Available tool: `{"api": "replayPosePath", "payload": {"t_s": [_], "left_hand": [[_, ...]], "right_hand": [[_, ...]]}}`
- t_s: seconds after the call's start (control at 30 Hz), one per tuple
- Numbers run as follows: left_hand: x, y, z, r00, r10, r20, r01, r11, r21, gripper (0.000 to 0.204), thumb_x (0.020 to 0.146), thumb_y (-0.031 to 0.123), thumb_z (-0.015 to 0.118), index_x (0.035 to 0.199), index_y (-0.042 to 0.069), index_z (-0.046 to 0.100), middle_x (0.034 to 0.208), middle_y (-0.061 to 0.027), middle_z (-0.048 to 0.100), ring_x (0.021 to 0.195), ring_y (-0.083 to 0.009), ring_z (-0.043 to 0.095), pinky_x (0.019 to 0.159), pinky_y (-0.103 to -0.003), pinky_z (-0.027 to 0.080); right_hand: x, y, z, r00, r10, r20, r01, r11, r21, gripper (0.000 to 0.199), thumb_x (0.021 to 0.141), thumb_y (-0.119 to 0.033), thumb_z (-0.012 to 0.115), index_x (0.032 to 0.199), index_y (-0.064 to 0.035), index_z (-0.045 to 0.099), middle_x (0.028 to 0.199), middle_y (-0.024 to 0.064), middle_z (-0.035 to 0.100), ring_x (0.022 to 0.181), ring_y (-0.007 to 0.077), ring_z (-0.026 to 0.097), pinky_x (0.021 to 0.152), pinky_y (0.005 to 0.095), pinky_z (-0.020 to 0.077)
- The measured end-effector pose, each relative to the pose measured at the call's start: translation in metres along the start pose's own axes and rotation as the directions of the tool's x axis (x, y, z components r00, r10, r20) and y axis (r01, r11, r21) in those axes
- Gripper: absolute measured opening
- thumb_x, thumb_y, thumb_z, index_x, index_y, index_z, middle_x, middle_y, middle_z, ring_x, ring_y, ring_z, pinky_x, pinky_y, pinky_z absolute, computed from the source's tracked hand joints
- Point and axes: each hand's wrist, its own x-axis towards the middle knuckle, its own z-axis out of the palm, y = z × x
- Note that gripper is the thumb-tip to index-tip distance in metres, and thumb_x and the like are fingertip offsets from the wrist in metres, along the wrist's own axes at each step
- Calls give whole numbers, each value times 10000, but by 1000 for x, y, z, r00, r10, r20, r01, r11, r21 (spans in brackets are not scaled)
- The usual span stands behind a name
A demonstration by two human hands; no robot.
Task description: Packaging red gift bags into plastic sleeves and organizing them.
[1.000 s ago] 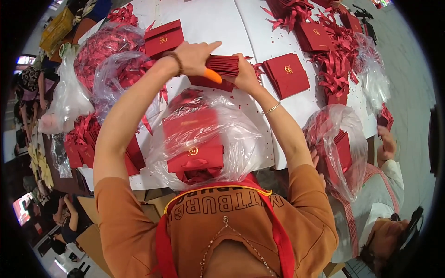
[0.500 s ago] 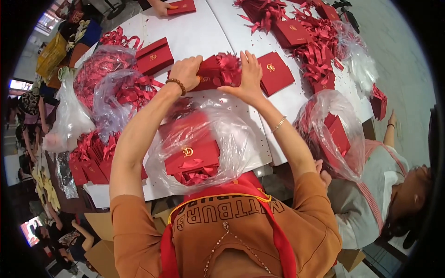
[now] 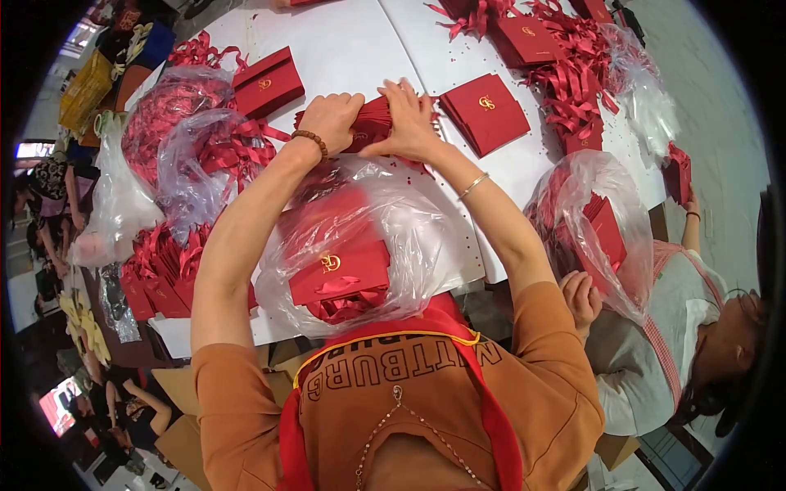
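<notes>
A thick stack of small red gift bags (image 3: 373, 124) is between my hands on the white table, beyond a clear plastic bag. My left hand (image 3: 332, 124) is closed round the stack's left end. My right hand (image 3: 409, 127) clasps its right end, thumb on the near side and fingers spread over the far side. Both palms hide much of the stack, and its ribbons are mostly out of sight. Just below my wrists, the clear plastic bag (image 3: 430, 237) holds more red gift bags (image 3: 340, 274) with gold emblems. Another flat stack of red gift bags (image 3: 485, 114) lies right of my right hand.
A red stack (image 3: 268, 82) and plastic bags full of red ribbons (image 3: 176, 123) crowd the left side. Ribboned gift bags (image 3: 569, 90) pile up at far right. A co-worker (image 3: 655, 344) sits at my right, one hand by another filled plastic bag (image 3: 585, 221).
My right hand has come in leftward and closed on the stack's end, where ribbons showed before. The co-worker's far hand now meets a red bundle at the table edge.
</notes>
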Motion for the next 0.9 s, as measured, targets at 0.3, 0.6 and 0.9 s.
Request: {"api": "replayPosePath", "payload": {"t_s": [0.3,0.6,0.9], "left_hand": [[4,1,1,1000,-3,-23,4,999,38,445,638,154,699,1031,88,501,806,-105,587,778,-273,584,659,-380,437],[3,-17,-43,932,-286,-225,257,955,-150,284,717,228,667,952,102,569,847,-114,631,773,-292,609,671,-378,480],[-45,14,-166,880,-475,8,35,49,-998,353,717,30,644,1058,39,556,938,-69,631,828,-185,616,736,-310,505]], "right_hand": [[1,-1,17,986,-17,-168,6,998,-67,722,571,-229,752,1150,2,388,1215,179,395,1245,380,258,941,595,225],[8,-12,-56,943,164,-289,-99,969,227,944,637,-485,713,1311,-4,258,1329,222,299,1242,346,268,983,512,228],[16,-50,-77,999,-8,33,-33,73,997,687,828,-381,582,1327,-9,290,1202,75,500,1163,170,425,959,309,333]]}}
